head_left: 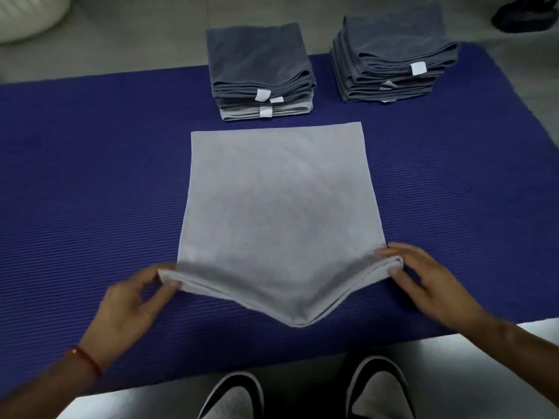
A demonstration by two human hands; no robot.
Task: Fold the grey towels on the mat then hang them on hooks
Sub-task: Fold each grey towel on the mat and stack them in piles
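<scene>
- The pale grey terry towel [279,207] lies flat in the middle of the ribbed blue-purple mat [90,182], already doubled, its near edge sagging to a point between the two lifted corners
- The left hand [127,303] pinches the near left corner between thumb and fingers; the right hand [423,279] pinches the near right corner the same way
- Risk, as I judge it — the stacked layers could slide apart if either pinch loosens, leaving a crooked fold
- A lopsided lift may drag the far edge towards the two stacks of folded dark grey towels [326,65] just beyond
</scene>
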